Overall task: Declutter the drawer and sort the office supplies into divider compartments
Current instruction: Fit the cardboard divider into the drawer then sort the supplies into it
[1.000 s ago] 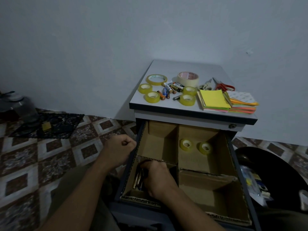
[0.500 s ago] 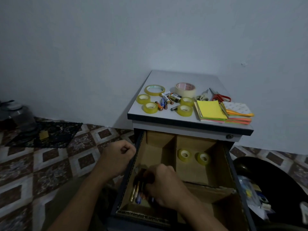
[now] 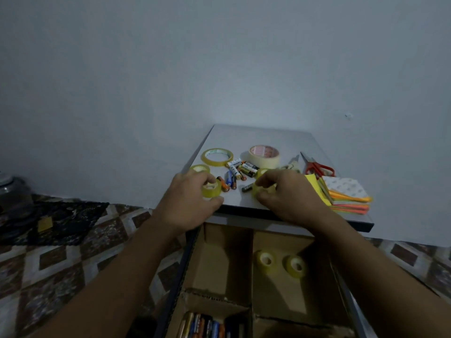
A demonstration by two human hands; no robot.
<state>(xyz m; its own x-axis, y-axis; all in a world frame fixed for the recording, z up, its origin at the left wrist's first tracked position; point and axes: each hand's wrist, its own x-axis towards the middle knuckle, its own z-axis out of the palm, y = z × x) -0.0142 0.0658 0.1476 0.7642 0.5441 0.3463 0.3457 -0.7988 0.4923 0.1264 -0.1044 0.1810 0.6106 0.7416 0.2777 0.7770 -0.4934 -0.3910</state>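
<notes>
drawer half sorted as both hands closed on tape rolls

drawer stood pulled open below the cabinet top, its cardboard dividers splitting it into compartments. two small yellow tape rolls lay side by side in the far right compartment, and a row of batteries in the drawer filled the near left one. the far left compartment showed only bare cardboard.

on the cabinet top, the left hand gripped a small yellow tape roll between thumb and fingers, close to the front edge. the right hand pinched a second small yellow roll in the same way, just beside a dark battery lying flat on the surface. whether either roll had left the surface could not be told.

between and behind the hands lay loose batteries in a scatter. a wide, thin yellow tape ring and a fat roll of cream masking tape sat farther back, with one more small yellow roll at the left edge. red-handled scissors rested to the right, next to a stack of coloured paper pads near the right front corner.
</notes>
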